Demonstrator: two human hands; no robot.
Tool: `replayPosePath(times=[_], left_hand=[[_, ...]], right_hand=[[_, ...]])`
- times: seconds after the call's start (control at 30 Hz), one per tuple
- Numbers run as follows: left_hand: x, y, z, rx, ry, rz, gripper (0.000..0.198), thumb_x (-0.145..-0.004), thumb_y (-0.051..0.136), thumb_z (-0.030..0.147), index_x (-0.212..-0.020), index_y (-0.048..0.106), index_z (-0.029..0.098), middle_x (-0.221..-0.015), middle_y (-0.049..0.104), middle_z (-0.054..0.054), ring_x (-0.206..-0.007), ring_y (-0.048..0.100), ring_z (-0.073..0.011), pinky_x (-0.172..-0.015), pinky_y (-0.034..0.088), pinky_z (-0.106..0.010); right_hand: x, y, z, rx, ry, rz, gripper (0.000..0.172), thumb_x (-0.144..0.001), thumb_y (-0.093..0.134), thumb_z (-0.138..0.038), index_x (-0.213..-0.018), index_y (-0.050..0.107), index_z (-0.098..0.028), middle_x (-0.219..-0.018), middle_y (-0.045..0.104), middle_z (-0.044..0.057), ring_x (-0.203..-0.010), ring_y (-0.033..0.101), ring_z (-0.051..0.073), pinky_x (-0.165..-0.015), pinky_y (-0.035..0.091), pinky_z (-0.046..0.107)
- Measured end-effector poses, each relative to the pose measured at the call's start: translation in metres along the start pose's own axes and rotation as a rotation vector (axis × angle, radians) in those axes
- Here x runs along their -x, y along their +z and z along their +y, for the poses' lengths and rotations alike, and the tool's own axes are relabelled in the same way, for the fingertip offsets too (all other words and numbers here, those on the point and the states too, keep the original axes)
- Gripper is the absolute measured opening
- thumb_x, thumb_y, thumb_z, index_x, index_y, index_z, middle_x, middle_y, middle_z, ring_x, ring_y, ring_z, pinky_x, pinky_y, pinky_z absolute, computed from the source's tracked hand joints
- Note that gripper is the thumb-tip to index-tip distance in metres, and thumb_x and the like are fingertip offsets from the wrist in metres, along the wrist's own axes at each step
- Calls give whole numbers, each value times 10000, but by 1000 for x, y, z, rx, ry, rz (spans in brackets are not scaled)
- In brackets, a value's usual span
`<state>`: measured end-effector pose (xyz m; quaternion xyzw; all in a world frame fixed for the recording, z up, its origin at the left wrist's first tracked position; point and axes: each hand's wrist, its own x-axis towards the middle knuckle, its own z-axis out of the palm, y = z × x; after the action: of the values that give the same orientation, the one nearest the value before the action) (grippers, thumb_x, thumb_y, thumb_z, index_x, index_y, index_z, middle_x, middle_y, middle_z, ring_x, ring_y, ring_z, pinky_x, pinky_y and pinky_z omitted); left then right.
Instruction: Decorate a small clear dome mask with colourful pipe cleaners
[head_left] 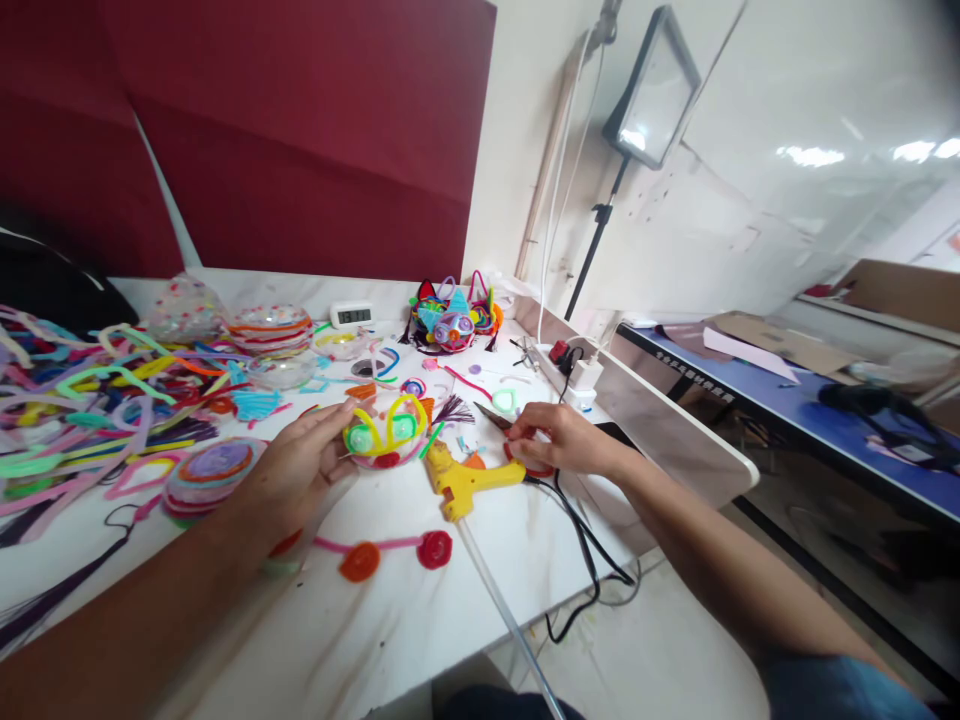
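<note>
Glue stick [495, 592] overhanging tabletop [367, 625], left hand [311, 455] gripping craft [387, 437]; right hand [561, 438] curled at scissors [493, 416], hold unclear

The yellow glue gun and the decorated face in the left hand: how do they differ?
The glue gun lies on the table; the decorated face is held in the left hand. The glue gun's body is mostly yellow; the face mixes yellow, green and red. The glue gun has a long clear stick; the face is rounded. Both show yellow.
</note>
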<state>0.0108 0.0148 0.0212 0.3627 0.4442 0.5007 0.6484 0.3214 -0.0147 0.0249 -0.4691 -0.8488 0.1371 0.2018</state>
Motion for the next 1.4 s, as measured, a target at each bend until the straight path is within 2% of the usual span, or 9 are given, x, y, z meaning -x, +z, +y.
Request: replayPosePath(times=[0.2,0.33,0.6,0.7,0.83,0.93,1.1,1.27,1.4], left_hand=[[-2,-2,-2,30,28,-34,79,-787,683,186,-795,609,159,-662,626,39,-501,526,-54,-374,309,-149],[-2,-1,-3,29,17,-2,89,-767,704,186,-800,624,168,-677,646,26,-515,546,-72,-390,341,-163],[-5,0,-5,42,3,66,50,-787,684,216,-834,680,198,-716,693,-4,-595,638,-112,-473,491,-181],[-6,0,-4,27,-3,59,70,-832,619,178,-877,673,174,-767,696,3,-608,652,-98,-487,507,-172],[-5,1,-4,33,-5,70,101,-869,559,144,-841,654,162,-752,682,12,-584,645,-84,-450,484,-150],[-4,0,-2,42,-9,90,117,-872,546,121,-820,642,164,-719,663,33,-545,625,-69,-417,466,-135],[-7,-2,-2,25,-18,85,125,-872,543,128,-819,654,153,-706,659,31,-532,608,-64,-405,452,-124],[-10,-2,-5,52,-29,91,111,-846,575,130,-774,659,147,-693,667,16,-535,602,-75,-403,447,-129],[-9,-3,-5,70,-43,104,130,-847,563,118,-774,661,163,-715,683,19,-523,598,-73,-406,450,-132]], right_hand=[[16,13,-22,95,-208,-41,216,-865,644,-306,-995,660,-134,-965,649,115,-917,602,206,-816,490,334],[13,21,-21,155,-217,-15,139,-885,593,-200,-984,664,-132,-923,650,109,-881,598,198,-787,482,320],[6,22,-18,168,-213,13,161,-920,538,-208,-964,677,-139,-894,661,104,-847,596,186,-783,456,302],[3,10,-6,93,-122,87,194,-934,501,-201,-906,684,-143,-866,668,95,-786,600,162,-728,459,269],[-9,-8,24,125,220,199,150,-846,563,-108,-867,701,-161,-821,708,50,-697,611,134,-675,446,239],[-21,-13,47,148,335,197,179,-786,569,-49,-847,712,-138,-717,701,43,-650,617,139,-651,448,241],[-31,-13,68,159,402,102,157,-731,613,-53,-815,722,-128,-739,715,51,-639,616,136,-622,449,228],[-31,-12,66,157,367,-45,121,-803,643,-211,-872,725,-153,-780,722,30,-686,623,126,-641,443,209],[-37,-10,61,231,353,-113,125,-800,637,-209,-866,728,-154,-822,722,51,-745,621,149,-679,422,227]])
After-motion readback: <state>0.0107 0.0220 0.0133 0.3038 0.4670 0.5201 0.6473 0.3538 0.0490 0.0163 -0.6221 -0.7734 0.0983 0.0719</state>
